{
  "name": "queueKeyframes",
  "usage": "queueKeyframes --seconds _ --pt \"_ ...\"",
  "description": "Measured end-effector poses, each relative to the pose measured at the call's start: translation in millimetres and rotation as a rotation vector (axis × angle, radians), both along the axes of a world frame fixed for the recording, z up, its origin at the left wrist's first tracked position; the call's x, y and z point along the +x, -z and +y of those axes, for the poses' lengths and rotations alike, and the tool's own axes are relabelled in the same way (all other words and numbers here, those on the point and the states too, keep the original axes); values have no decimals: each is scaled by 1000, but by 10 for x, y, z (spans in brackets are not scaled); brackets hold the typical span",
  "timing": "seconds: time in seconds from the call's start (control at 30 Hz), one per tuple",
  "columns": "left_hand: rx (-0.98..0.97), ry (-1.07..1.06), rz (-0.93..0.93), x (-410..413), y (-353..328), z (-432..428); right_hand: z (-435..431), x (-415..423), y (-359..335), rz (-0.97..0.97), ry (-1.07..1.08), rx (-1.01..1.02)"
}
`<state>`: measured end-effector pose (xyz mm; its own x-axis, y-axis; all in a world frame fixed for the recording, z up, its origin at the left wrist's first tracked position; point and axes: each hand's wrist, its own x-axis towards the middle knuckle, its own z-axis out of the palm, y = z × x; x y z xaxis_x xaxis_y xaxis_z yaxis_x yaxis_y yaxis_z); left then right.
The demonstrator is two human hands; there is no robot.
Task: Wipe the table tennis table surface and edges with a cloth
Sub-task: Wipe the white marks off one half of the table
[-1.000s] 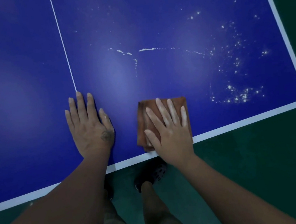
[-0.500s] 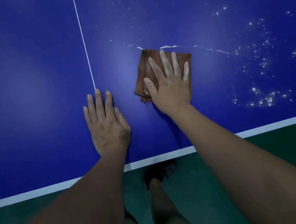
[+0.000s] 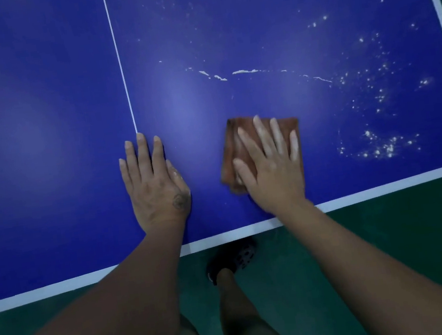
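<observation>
Surface: blue table (image 3: 39,121) looks clean around my hands.
Grip: right hand (image 3: 271,172), fingers straight, presses the cloth (image 3: 229,152); left hand (image 3: 155,187) lies flat beside.
Remaining: I judge specks (image 3: 377,146) right of the cloth and streaks (image 3: 243,71) beyond it.

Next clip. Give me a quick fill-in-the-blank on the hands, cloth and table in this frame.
The right hand presses the ____ flat on the table. The left hand lies flat and holds ____. White specks lie nearer the ____ hand.
Missing: cloth; nothing; right.
</observation>
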<state>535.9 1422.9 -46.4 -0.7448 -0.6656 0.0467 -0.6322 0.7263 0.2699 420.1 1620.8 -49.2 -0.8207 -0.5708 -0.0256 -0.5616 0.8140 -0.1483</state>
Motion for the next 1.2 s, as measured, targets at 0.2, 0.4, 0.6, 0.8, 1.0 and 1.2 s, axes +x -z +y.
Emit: queueKeyframes --seconds 0.2,0.4,0.6,0.8,1.0,1.2 --pt "22 53 42 33 -15 26 -177 -27 -19 -15 103 16" --pt "64 221 161 -153 -63 461 610 68 10 38 -27 -11" --pt "41 137 -52 -615 -32 972 1177 -11 52 49 60 6" --pt "-11 112 -77 -688 58 1046 1477 77 95 30 163 6" --pt "-12 106 -72 -716 24 1057 1290 -966 27 -21 238 8" --pt "-16 103 -77 -730 31 1054 1020 -1402 -51 -116 258 20"
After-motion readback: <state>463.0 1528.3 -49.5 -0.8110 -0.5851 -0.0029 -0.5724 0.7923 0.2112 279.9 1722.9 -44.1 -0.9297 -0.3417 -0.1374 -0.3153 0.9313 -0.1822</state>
